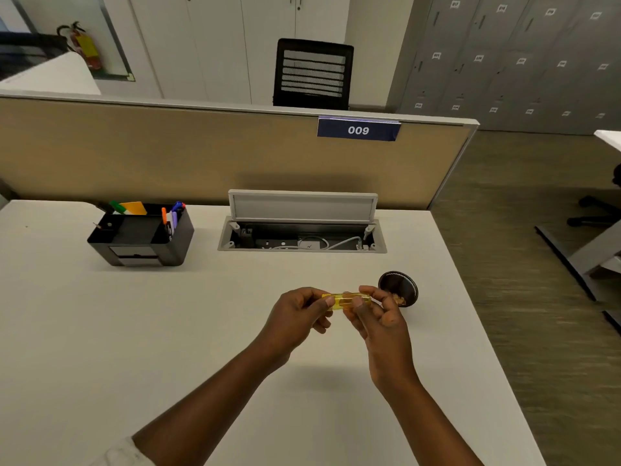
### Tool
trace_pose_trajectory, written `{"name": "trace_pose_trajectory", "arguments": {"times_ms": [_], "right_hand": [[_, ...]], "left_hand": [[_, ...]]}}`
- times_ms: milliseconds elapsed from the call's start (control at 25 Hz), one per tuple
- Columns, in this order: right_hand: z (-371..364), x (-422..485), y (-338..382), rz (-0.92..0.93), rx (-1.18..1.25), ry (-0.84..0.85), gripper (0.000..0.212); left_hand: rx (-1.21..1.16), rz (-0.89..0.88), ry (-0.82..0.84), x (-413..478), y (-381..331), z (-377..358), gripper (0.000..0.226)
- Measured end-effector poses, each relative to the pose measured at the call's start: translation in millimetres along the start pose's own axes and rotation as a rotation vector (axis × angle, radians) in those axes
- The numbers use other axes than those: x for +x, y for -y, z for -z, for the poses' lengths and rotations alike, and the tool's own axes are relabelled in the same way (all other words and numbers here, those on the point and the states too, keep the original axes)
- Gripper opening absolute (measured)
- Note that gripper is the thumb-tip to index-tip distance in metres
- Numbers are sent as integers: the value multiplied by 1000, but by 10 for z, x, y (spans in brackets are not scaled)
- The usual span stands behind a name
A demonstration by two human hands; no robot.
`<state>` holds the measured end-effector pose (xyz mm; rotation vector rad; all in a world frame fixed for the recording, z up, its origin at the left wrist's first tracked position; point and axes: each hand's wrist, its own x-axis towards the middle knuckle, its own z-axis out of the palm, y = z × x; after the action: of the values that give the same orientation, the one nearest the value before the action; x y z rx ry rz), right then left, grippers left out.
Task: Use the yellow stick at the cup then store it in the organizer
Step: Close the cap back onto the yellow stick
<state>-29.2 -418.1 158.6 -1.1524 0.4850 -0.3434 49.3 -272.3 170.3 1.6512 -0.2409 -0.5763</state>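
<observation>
A translucent yellow stick [346, 300] lies level between my two hands above the white desk. My left hand [295, 317] pinches its left end with thumb and fingers. My right hand [376, 317] pinches its right end. Just beyond my right hand stands a dark cup [400, 285] with a patterned rim and something pale brown inside; my fingers hide part of it. The black desk organizer [141, 237] sits at the far left of the desk, holding markers and coloured cards, with its middle compartment bare.
An open cable hatch [302, 227] with its lid raised is set in the desk [134, 331] at the back centre. A tan partition runs behind the desk. The desk's right edge drops to the floor just past the cup.
</observation>
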Motion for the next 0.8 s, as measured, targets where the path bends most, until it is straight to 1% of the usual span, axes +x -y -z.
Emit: {"name": "trace_pose_trajectory", "arguments": {"times_ms": [80, 160, 280, 400, 560, 640, 680, 720, 800], "right_hand": [[-75, -73, -20, 33, -31, 59, 36], [-133, -153, -31, 74, -114, 120, 33], [-190, -274, 2, 207, -408, 189, 27], [-246, -386, 88, 330, -681, 263, 24], [-399, -524, 145, 412, -836, 286, 28], [-476, -595, 148, 491, -914, 283, 30], [-518, -627, 155, 550, -973, 271, 30], [-564, -658, 165, 611, -1034, 249, 30], [-674, -716, 182, 703, -1130, 205, 34]], "left_hand": [[-59, 29, -7, -106, -9, 113, 19], [-94, 30, -4, -208, -14, 225, 19], [-47, -42, -7, -359, -52, 358, 15], [23, -129, -25, -498, -121, 466, 16], [36, -195, -32, -674, -190, 610, 17], [18, -219, -42, -744, -198, 672, 18], [-30, -219, -51, -775, -198, 689, 20], [-125, -201, -64, -804, -198, 690, 24], [-419, -108, -111, -852, -202, 645, 31]]}}
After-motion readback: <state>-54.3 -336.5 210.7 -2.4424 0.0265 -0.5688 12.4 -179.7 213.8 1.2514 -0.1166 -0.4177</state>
